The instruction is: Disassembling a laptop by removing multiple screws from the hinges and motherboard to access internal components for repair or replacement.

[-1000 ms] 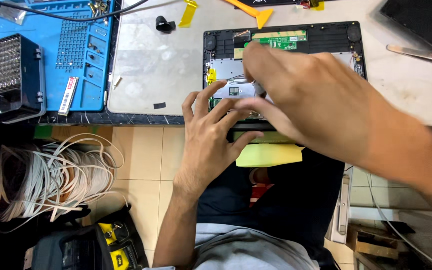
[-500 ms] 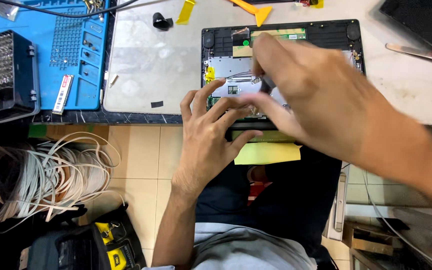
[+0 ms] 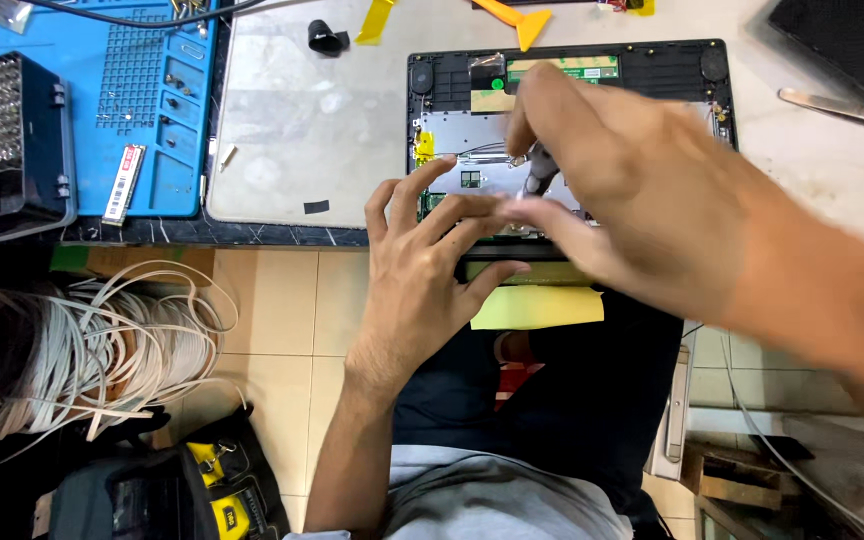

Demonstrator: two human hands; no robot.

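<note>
An opened black laptop base (image 3: 422,60) lies on the pale work mat with its circuit boards and silver shield showing. My left hand (image 3: 422,270) rests flat on the near edge of the base, fingers spread and holding nothing. My right hand (image 3: 642,190) reaches in from the right over the middle of the base. Its fingertips pinch a thin dark tool (image 3: 537,178) whose tip points down at the board. The hand hides much of the base's right half.
A blue screw mat (image 3: 162,110) with a memory stick (image 3: 122,183) and a black mesh box (image 3: 2,130) lies at the left. Yellow pry picks (image 3: 527,20), a black cap (image 3: 327,38) and a metal spudger (image 3: 842,105) sit near the base. White cable coils (image 3: 82,350) lie on the floor.
My right hand's fingers have curled down and closed around the tool over the board's middle. My left hand has stayed on the near edge.
</note>
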